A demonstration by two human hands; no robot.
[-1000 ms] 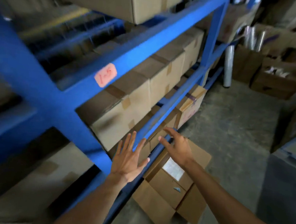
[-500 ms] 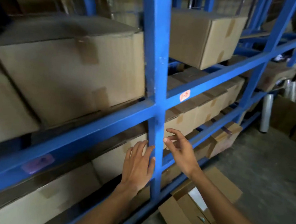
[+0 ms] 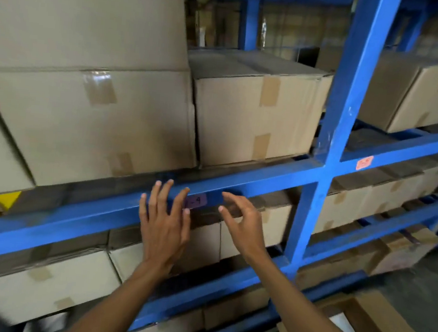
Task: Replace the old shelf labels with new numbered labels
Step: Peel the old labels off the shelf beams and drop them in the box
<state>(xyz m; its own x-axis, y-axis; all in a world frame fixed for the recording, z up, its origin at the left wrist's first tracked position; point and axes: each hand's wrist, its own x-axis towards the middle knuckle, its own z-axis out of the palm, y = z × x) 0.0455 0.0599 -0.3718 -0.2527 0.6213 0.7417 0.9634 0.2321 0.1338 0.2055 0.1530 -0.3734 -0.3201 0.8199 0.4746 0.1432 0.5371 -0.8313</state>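
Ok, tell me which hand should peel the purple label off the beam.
Probably the right hand: its thumb and forefinger are already curled into a pinch beside the purple label. The left hand is spread flat, partly over the label's left edge.

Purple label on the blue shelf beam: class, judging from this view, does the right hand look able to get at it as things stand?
Probably yes. The right hand hovers open just right of the purple label on the beam, nothing between them. The left hand sits on its other side, not covering it.
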